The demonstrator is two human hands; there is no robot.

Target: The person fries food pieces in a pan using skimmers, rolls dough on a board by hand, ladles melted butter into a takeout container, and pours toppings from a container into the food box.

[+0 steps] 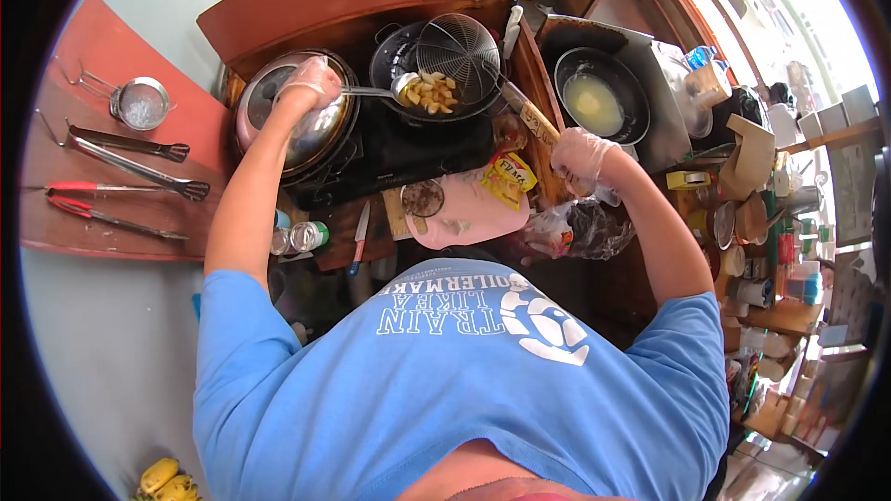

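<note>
My left hand (314, 82), in a clear plastic glove, is closed around the metal handle of a ladle (367, 91), above a lidded pot (311, 134). The ladle's bowl reaches into a black wok (385, 60) and touches golden-brown food pieces (432, 93). My right hand (585, 158), also gloved, grips the wooden handle of a round wire skimmer (458, 46). The skimmer's mesh hangs tilted over the right side of the wok, beside the food pieces. Whether any pieces rest on the mesh is hard to tell.
A second black pan (599, 97) with pale yellow liquid sits right. Near me are a pink cutting board (469, 213), a yellow packet (508, 179), a knife (359, 239) and a plastic bag (594, 230). Several tongs (130, 162) and a small strainer (141, 104) hang left.
</note>
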